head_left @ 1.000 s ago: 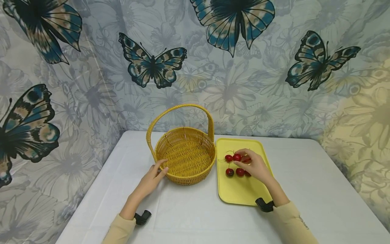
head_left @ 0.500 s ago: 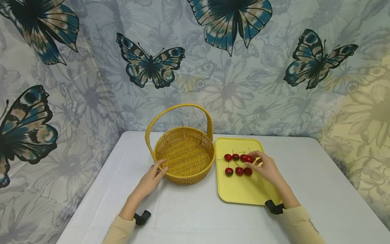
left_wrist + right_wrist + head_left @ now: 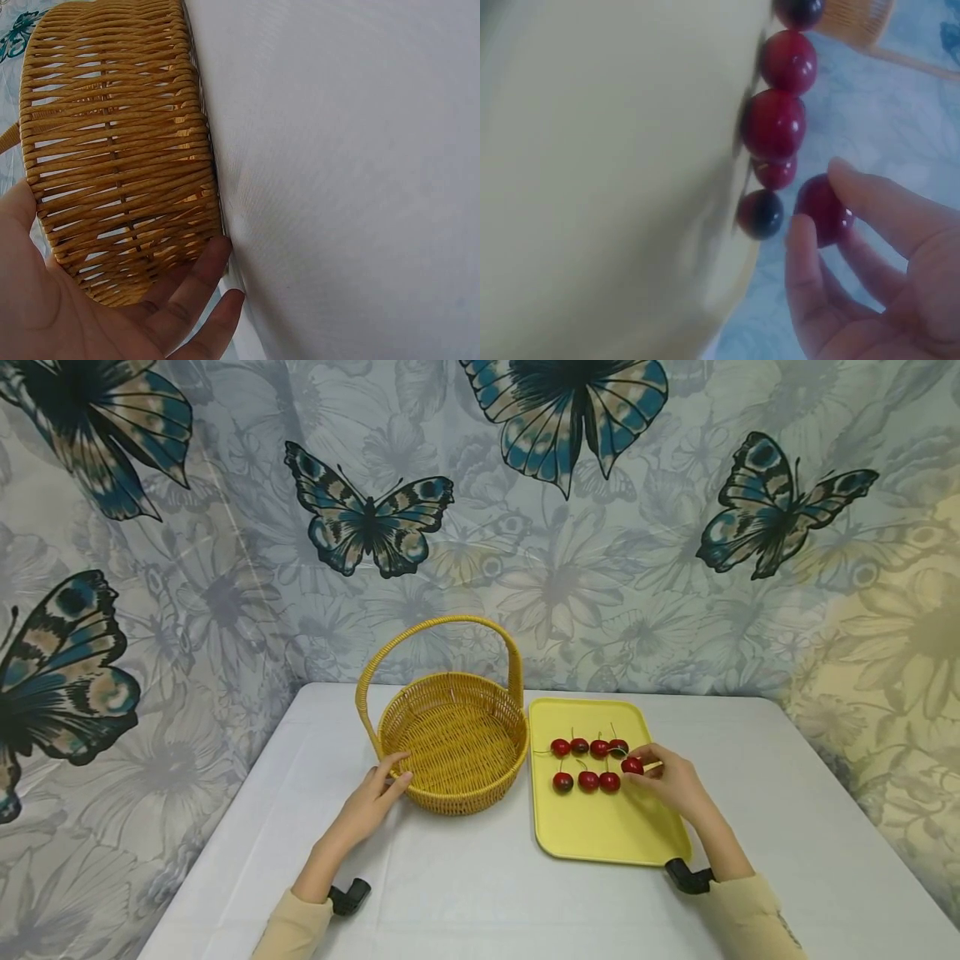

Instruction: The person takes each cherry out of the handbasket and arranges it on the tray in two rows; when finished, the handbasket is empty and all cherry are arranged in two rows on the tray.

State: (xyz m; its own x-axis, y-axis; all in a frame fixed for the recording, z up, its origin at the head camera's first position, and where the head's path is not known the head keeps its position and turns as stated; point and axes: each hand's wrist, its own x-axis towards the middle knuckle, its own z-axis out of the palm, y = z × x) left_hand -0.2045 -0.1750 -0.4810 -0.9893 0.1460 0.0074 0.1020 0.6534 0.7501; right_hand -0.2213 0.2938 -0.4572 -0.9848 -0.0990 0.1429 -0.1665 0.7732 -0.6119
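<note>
My right hand (image 3: 671, 785) pinches a dark red cherry (image 3: 632, 765) between thumb and fingers, just over the right side of a yellow tray (image 3: 600, 835). Several other cherries lie on the tray in two rows, the back row ending with a cherry (image 3: 618, 747) beside the held one. In the right wrist view the held cherry (image 3: 823, 210) is apart from the others. My left hand (image 3: 371, 802) holds the near left side of a woven basket (image 3: 457, 743). From the left wrist, the thumb is at the rim and the fingertips (image 3: 219, 251) lie low along the basket wall (image 3: 120, 150).
The basket's tall arched handle (image 3: 468, 619) rises above it. The tray stands close against the basket's right side on a white-covered table (image 3: 450, 893). Behind is a butterfly-patterned cloth backdrop (image 3: 562, 593).
My right hand has moved rightward across the tray, carrying the cherry past the back row to its right end. The left hand stays at the basket.
</note>
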